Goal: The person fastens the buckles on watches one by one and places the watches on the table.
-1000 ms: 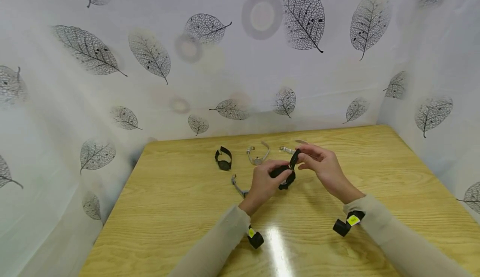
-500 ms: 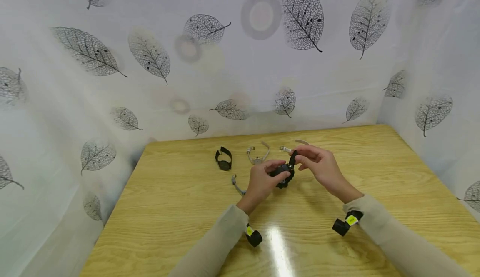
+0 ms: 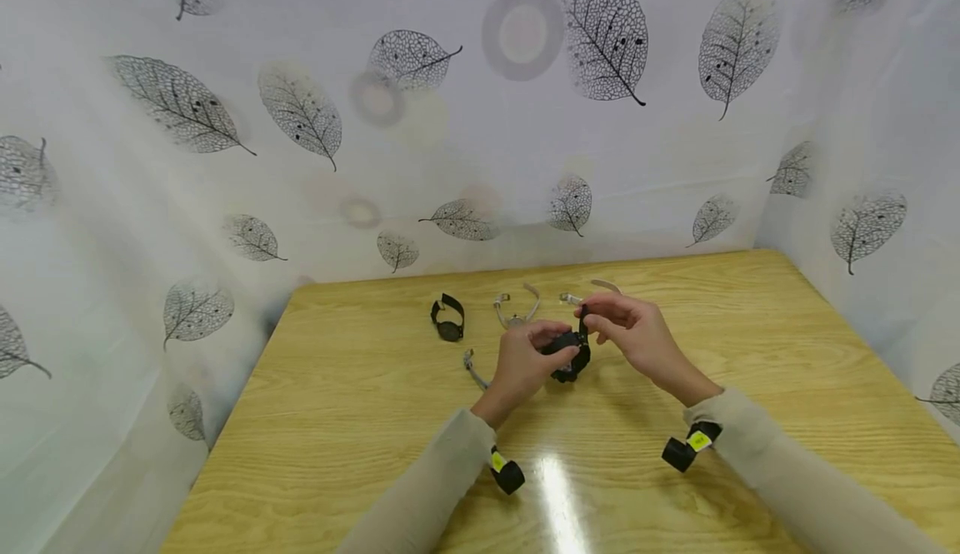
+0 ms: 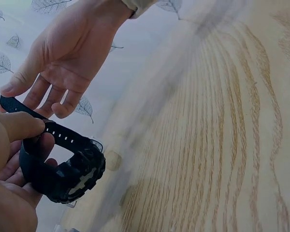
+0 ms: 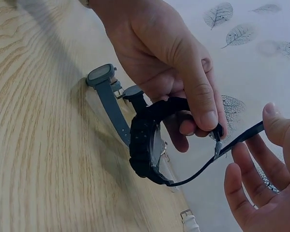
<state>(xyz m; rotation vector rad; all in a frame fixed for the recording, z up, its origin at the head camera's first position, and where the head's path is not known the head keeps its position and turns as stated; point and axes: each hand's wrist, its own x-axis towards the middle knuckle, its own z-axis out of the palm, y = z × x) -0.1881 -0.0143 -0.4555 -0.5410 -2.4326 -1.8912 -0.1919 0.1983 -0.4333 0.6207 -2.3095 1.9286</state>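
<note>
Both hands hold a black wristwatch (image 3: 577,364) just above the table. My left hand (image 3: 525,366) pinches the buckle end between thumb and finger, with the strap passing through the buckle in the right wrist view. With thumb and fingers, my right hand (image 3: 643,341) grips the free end of the holed strap (image 4: 63,137). From the left wrist, the dial hangs on its side below my left hand (image 4: 9,159), with my right hand (image 4: 77,48) above. The strap makes a loop beside the case (image 5: 141,145).
On the wooden table (image 3: 337,454), a black watch (image 3: 448,329) lies back left, a pale watch (image 3: 517,320) behind my left hand, and another pale strap (image 3: 570,298) near my right. A grey-blue strap (image 3: 476,371) is partly hidden by my left hand. Leaf-patterned cloth surrounds the table.
My right hand has shifted slightly left with the strap end, which now stands more upright. My left hand keeps its hold on the watch and has barely moved.
</note>
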